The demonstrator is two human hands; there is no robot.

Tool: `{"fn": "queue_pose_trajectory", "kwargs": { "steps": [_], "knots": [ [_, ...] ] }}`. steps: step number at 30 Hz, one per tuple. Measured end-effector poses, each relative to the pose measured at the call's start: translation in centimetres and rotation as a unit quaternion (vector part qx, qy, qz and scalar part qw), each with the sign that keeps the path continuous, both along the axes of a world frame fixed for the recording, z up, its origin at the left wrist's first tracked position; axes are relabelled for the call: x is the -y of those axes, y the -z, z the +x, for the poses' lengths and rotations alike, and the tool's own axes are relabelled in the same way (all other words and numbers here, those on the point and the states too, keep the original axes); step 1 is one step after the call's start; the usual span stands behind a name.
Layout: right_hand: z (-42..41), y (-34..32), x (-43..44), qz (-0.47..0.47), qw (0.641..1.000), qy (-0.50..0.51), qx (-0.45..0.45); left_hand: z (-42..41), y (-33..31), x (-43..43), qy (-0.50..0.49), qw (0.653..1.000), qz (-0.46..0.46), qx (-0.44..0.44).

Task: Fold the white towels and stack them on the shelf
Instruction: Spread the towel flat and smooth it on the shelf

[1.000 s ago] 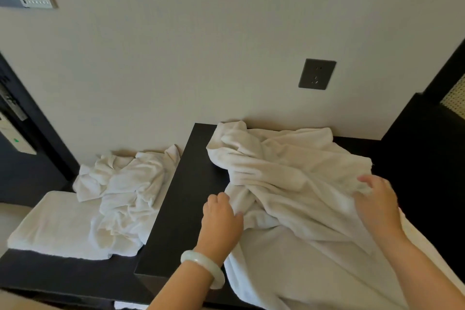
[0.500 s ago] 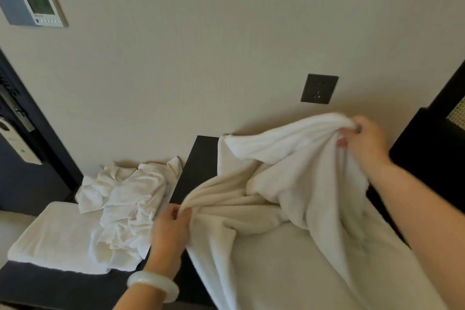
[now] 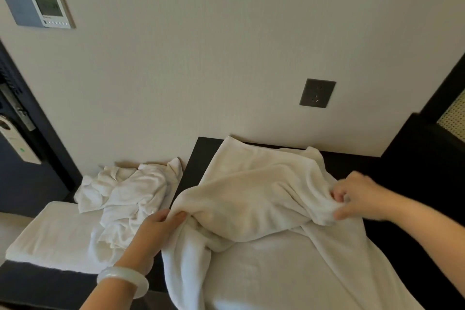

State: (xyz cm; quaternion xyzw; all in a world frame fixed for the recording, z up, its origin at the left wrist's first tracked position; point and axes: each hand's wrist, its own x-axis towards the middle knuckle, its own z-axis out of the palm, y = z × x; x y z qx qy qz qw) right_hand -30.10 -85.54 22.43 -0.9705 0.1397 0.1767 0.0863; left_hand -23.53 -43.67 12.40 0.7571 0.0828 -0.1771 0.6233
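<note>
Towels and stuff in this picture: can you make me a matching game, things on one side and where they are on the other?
Things:
1. big towel
2. crumpled towel
3. folded towel
4. socket

Places:
A. on the wall
B. flat on the lower shelf, partly under another towel
C. held in the left hand and right hand
D. in a heap on a flat towel

Pairs: 1-C, 2-D, 3-B, 4-A

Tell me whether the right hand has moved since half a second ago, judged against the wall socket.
Yes. The right hand, pinching the large towel, has dropped: earlier it was raised just below and right of the wall socket; now it sits well beneath it, near the dark counter.
</note>
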Motion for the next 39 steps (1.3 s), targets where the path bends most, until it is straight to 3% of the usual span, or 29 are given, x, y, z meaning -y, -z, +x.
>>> {"fn": "queue_pose_trajectory", "kwargs": {
  "steps": [3, 7, 10, 11, 13, 14, 16, 17, 18, 20, 22, 25, 27, 29, 30, 32, 34, 37, 39],
  "knots": [
    [-1.7, 2.9, -0.6, 0.068, 0.995, 0.010, -0.079, 0.0, 0.3, -0.7, 0.001, 1.000, 0.020, 0.001],
    [-2.3, 2.9, 1.0, 0.112, 0.982, 0.105, -0.112, 0.6, 0.8, -1.2, -0.075, 0.993, 0.088, 0.009],
    [-1.8, 1.7, 1.9, 0.114, 0.980, 0.126, -0.104, 0.0, 0.2, -0.3, -0.067, 0.949, 0.280, 0.128],
    [-1.2, 0.9, 2.0, 0.116, 0.984, 0.121, -0.064, -0.5, 0.0, 0.1, -0.052, 0.921, 0.326, 0.207],
    [1.0, -0.9, 2.2, 0.145, 0.975, 0.136, 0.096, -1.9, -0.3, 1.6, 0.017, 0.886, 0.316, 0.340],
    [2.6, -2.2, 2.6, 0.182, 0.946, 0.172, 0.205, -2.6, -0.5, 2.4, 0.082, 0.878, 0.297, 0.366],
    [5.9, -5.9, 3.5, 0.268, 0.850, 0.242, 0.384, -4.0, 0.1, 4.2, 0.214, 0.855, 0.309, 0.357],
    [7.3, -7.6, 4.0, 0.296, 0.814, 0.243, 0.438, -4.4, 0.8, 4.8, 0.257, 0.838, 0.339, 0.342],
    [8.2, -8.8, 4.1, 0.296, 0.806, 0.228, 0.458, -4.6, 1.7, 5.1, 0.279, 0.815, 0.390, 0.327],
    [8.2, -9.0, 3.2, 0.238, 0.847, 0.188, 0.435, -4.9, 2.7, 5.1, 0.279, 0.785, 0.473, 0.286],
    [6.0, -5.7, 1.2, 0.204, 0.901, 0.136, 0.358, -5.4, 2.9, 4.3, 0.255, 0.783, 0.493, 0.280],
    [0.5, 3.4, -2.2, 0.162, 0.976, 0.082, 0.124, -5.9, 3.5, 3.1, 0.222, 0.750, 0.506, 0.364],
    [-3.0, 9.2, -3.3, 0.037, 0.998, 0.040, -0.024, -5.9, 2.9, 2.4, 0.211, 0.761, 0.513, 0.336],
    [-5.2, 12.4, -2.4, -0.073, 0.997, 0.008, 0.003, -5.0, 1.9, 2.0, 0.164, 0.821, 0.480, 0.263],
    [-5.6, 12.6, -1.6, -0.063, 0.996, 0.034, 0.049, -4.4, 1.4, 1.9, 0.134, 0.856, 0.442, 0.231],
    [-5.7, 11.4, 0.3, 0.036, 0.985, 0.120, 0.119, -3.2, -0.5, 1.7, 0.074, 0.928, 0.320, 0.179],
    [-5.1, 8.1, 2.4, 0.111, 0.959, 0.188, 0.182, -2.1, -2.4, 1.0, 0.035, 0.966, 0.201, 0.158],
    [-4.2, 1.0, 5.2, 0.224, 0.908, 0.254, 0.248, -1.1, -4.9, -0.9, 0.014, 0.991, -0.014, 0.136],
    [-3.8, -3.4, 7.1, 0.365, 0.843, 0.281, 0.278, -0.7, -6.5, -2.3, -0.010, 0.983, -0.151, 0.102]
  ]
}}
